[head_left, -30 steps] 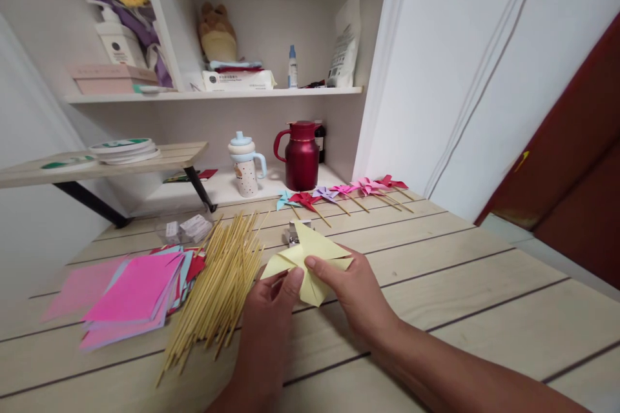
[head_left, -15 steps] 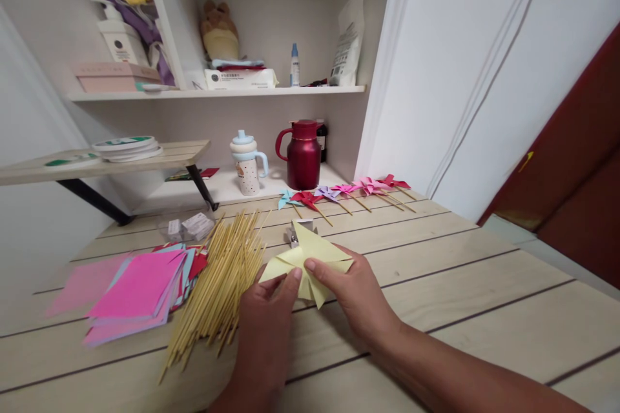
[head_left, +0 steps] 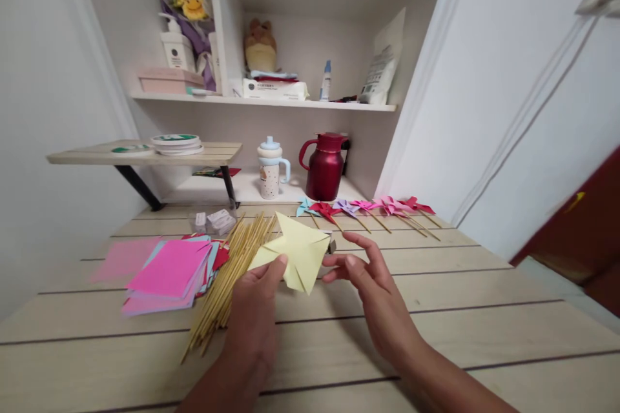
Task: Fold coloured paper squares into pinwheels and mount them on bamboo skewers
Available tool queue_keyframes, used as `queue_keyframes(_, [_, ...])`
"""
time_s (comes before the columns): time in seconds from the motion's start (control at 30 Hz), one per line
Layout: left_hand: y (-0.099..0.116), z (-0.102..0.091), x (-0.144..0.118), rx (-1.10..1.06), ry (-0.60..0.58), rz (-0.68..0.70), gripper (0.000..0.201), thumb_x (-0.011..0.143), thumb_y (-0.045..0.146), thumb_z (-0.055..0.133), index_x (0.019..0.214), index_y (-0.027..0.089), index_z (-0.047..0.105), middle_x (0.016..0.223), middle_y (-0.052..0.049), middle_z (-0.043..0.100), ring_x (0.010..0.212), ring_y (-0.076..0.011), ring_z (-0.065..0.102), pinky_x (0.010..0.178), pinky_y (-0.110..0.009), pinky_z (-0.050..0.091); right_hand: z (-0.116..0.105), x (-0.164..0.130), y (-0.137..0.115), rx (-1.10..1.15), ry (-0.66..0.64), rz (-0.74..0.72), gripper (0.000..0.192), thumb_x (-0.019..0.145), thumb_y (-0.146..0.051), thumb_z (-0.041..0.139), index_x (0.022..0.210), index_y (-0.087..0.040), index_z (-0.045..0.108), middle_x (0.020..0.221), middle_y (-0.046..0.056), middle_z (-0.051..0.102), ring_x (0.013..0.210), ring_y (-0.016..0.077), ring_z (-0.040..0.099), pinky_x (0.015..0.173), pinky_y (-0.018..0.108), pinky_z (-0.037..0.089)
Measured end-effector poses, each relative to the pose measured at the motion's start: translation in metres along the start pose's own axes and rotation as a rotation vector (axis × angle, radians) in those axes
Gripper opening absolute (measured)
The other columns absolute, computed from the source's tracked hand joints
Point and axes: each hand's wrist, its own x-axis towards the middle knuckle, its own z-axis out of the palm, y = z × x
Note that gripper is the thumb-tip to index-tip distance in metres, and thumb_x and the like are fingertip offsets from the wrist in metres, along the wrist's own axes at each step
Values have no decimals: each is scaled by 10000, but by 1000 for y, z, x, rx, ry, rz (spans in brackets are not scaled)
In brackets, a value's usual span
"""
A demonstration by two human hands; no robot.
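Pinching the pale yellow, four-pointed folded-paper pinwheel head [head_left: 303,246] at its lower left, your left hand [head_left: 256,300] has its thumb on the face of the paper and its fingers behind, clamped on that one blade. The pinwheel head is in front of you near the middle of the light wooden slatted table [head_left: 460,316], tilted so its face is toward you, one point rising away and another pointing down. Your right hand [head_left: 380,290] is just beside its right edge, thumb and fingers apart with nothing gripped between them; you cannot tell whether a fingertip brushes the paper. Behind that edge, mostly hidden, is a small silvery box [head_left: 332,244]. Just beyond your left hand lies a loose bundle of thin yellowish wooden sticks [head_left: 232,271], and to the left of it a stack of square paper sheets [head_left: 169,268], bright pink on top. Small whitish boxes [head_left: 220,222] sit behind the stack. Along the table's far edge, you have a row of finished paper pinwheels on sticks [head_left: 325,210], in light blue, red, lavender and pink, in front of a shiny dark red jug [head_left: 324,173].
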Motion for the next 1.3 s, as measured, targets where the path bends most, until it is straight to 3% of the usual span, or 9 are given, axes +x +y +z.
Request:
queue_keyframes(0.1, [4, -6, 5, -40, 5, 32, 282, 748, 409, 718, 847, 152, 774, 801, -61, 766, 702, -195, 673, 712, -281, 481, -2, 0, 6, -186, -96, -244, 297, 968, -301, 521, 1251, -340, 438, 1082, 32, 620, 865, 186, 644, 861, 391, 492])
queue_keyframes(0.2, [5, -8, 6, -51, 0, 19, 277, 751, 413, 711, 843, 160, 775, 789, -56, 764, 685, -197, 671, 706, -284, 480, -2, 1, 11, -420, -141, -525, 360, 925, -158, 543, 1232, -341, 495, 1001, 20, 563, 855, 177, 592, 785, 344, 489])
queue_keyframes(0.3, [5, -6, 2, -51, -36, -1, 278, 748, 404, 719, 868, 160, 778, 838, -69, 769, 748, -210, 679, 716, -286, 480, -2, 2, 10, -574, -186, -631, 427, 894, -68, 510, 1239, -318, 551, 925, 18, 537, 799, 170, 563, 741, 327, 480])
queue_keyframes(0.5, [1, -1, -5, -98, -172, -24, 280, 801, 359, 678, 965, 153, 774, 879, -75, 771, 849, -211, 683, 794, -284, 482, -3, 1, 7, -605, -151, -581, 304, 872, -88, 572, 1065, -278, 708, 774, 7, 500, 695, 165, 538, 588, 275, 442])
queue_keyframes(0.7, [-2, 2, -5, -56, -146, -49, 286, 750, 350, 723, 928, 135, 782, 831, -76, 768, 807, -219, 680, 772, -291, 488, -2, -1, 5, -517, -87, -564, 175, 848, -155, 670, 945, -265, 765, 684, -3, 522, 613, 143, 504, 527, 245, 403])
queue_keyframes(0.87, [2, 8, -12, 63, -144, -84, 331, 711, 407, 739, 884, 130, 792, 740, -56, 753, 717, -222, 674, 712, -297, 490, -1, -4, 3, -468, -83, -428, 52, 826, -238, 719, 826, -250, 770, 729, 18, 647, 642, 152, 538, 565, 253, 415])
queue_keyframes(1.1, [4, 14, -16, 183, -125, -82, 347, 658, 433, 751, 813, 126, 799, 682, -48, 741, 681, -223, 667, 698, -299, 492, 3, -2, 2, -340, 48, -174, 167, 765, -312, 753, 664, -193, 694, 541, -51, 442, 538, 117, 400, 525, 244, 340])
queue_keyframes(1.3, [4, 16, -14, 177, -102, -47, 288, 665, 379, 759, 828, 145, 800, 723, -44, 759, 711, -219, 686, 738, -296, 504, 5, -3, 0, -327, 51, -145, 214, 770, -339, 733, 654, -180, 650, 551, -51, 428, 550, 119, 385, 529, 249, 323])
